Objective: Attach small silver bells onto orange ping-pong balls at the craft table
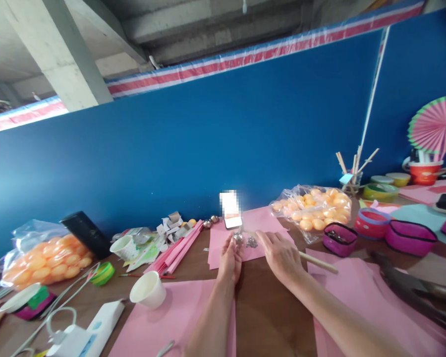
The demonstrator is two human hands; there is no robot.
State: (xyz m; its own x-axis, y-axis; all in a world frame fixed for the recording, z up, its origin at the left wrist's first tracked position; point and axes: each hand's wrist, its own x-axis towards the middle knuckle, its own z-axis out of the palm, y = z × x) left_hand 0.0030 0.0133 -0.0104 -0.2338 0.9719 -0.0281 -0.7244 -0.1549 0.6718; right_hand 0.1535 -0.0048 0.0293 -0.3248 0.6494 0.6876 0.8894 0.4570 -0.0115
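My left hand point(230, 258) is closed around a small shiny metallic ball point(238, 239), held near the middle of the table. Close by on the right, my right hand point(280, 253) grips a thin wooden-handled tool point(319, 262); its handle sticks out behind the hand and its tip reaches toward the ball. Between the hands, a little pile of small metal pieces point(251, 242) lies on pink paper point(217, 248). A phone point(233, 221) with a bright, partly blurred screen stands just beyond the ball.
Bags of orange balls lie left point(44, 263) and right point(315, 208). A white paper cup point(148, 292) stands on pink paper at front left, near a power strip point(104, 327). Magenta containers point(411, 238) and dark-handled pliers or shears point(405, 285) are at the right. A blue partition point(208, 139) rises behind.
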